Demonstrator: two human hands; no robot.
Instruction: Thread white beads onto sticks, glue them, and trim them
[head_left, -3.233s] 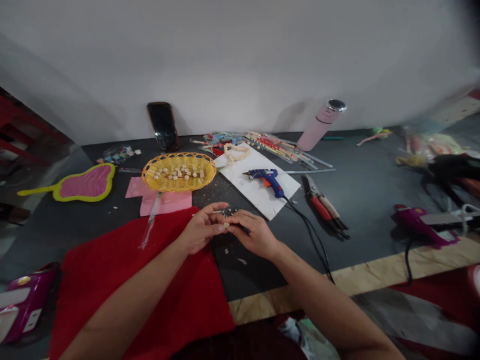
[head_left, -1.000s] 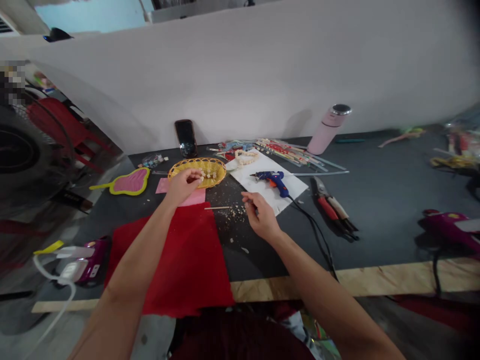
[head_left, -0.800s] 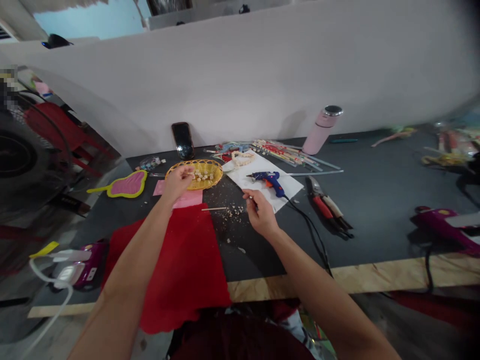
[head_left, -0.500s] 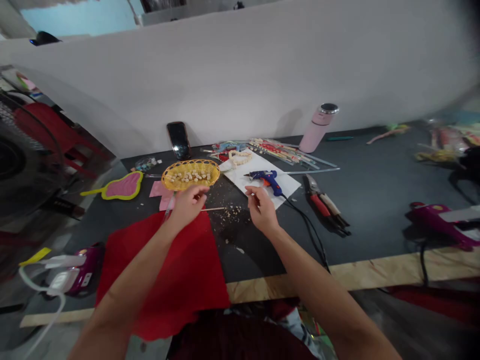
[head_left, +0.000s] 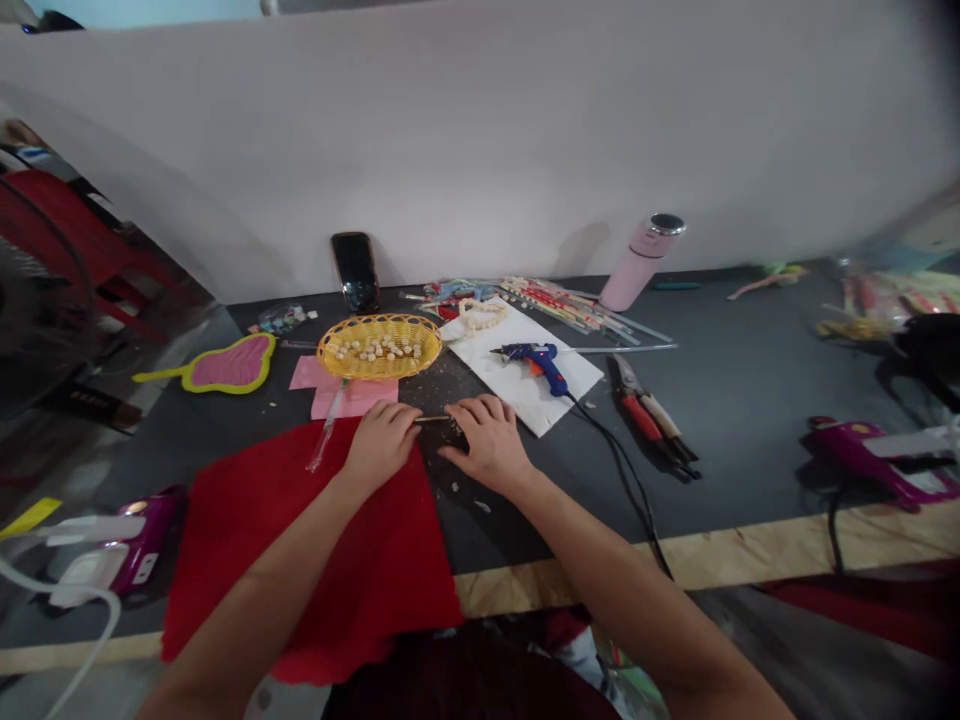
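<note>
My left hand lies palm down at the upper corner of a red felt sheet, its fingers curled over one end of a thin wooden stick. My right hand is palm down on the dark tabletop, thumb apart from the fingers, its fingertips at the stick's other end. Small pale crumbs lie partly hidden under it. Just beyond my left hand are pink paper pieces and a yellow woven basket with several small pale beads. A blue glue gun rests on white paper beyond my right hand.
Red-handled cutters and a black cord lie to the right. A pink bottle, patterned strips and a phone stand or lie along the wall. Purple power strips sit at both sides. A yellow-rimmed pink paddle lies left.
Both hands came down to the table and closer together. My left hand took hold of the stick; my right hand moved left and nearer, off the paper's edge, to the stick's end.
</note>
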